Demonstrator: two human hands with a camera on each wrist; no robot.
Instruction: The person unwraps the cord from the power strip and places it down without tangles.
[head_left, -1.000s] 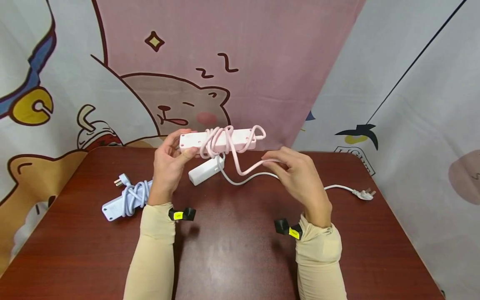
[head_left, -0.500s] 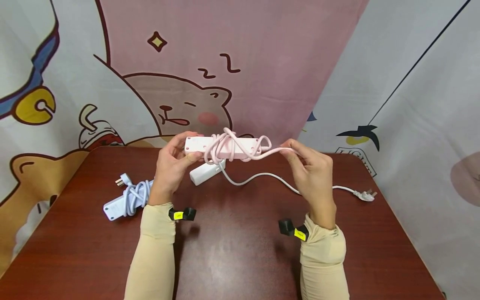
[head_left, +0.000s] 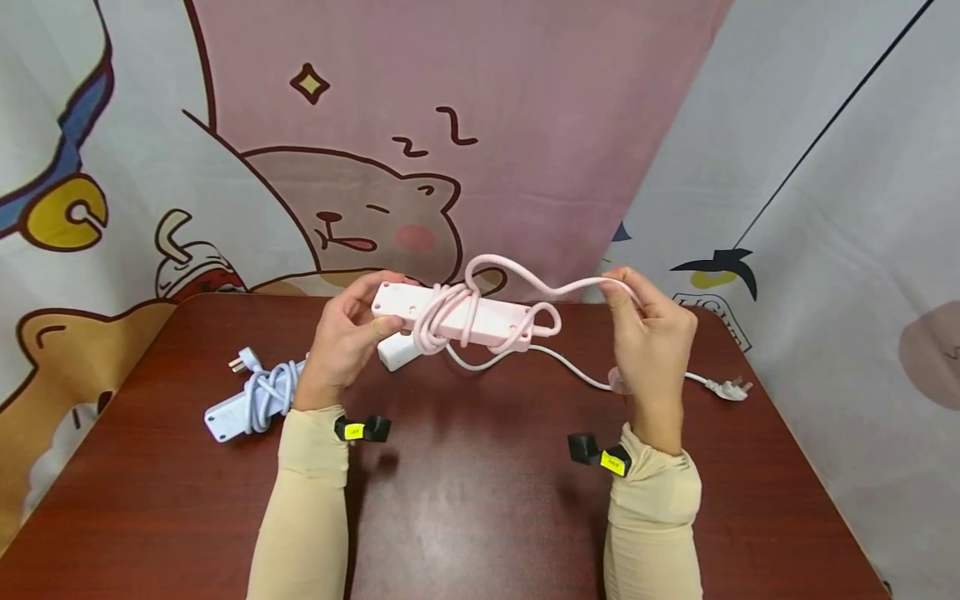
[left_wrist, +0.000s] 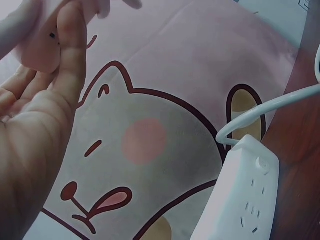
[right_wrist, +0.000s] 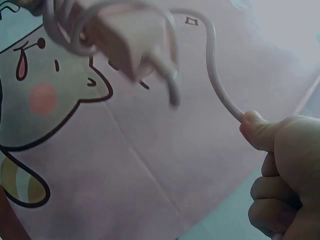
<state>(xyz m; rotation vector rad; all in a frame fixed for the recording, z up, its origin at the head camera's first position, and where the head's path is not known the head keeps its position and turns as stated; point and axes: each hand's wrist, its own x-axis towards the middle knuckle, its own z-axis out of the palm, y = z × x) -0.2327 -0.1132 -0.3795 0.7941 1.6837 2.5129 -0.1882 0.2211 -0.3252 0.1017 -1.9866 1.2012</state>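
The pink power strip (head_left: 498, 322) is up above the table (head_left: 465, 500), its left end gripped by the left hand's (head_left: 339, 346) thumb and fingers; the right hand (head_left: 654, 333) pinches its part-wound cable (head_left: 551, 291). In the head view it partly hides a white power strip (head_left: 397, 351); the left hand overlaps a blue power strip (head_left: 232, 414). Three strips altogether.

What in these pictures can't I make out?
Head view: the right end of the pale-blue plastic power strip, hidden by the left grip.
Head view: part of the white plastic power strip, behind the pink plastic power strip.
Left wrist view: the white plastic power strip's lower end, cut off by the bottom edge.
Right wrist view: the pink plastic power strip's details, blurred.
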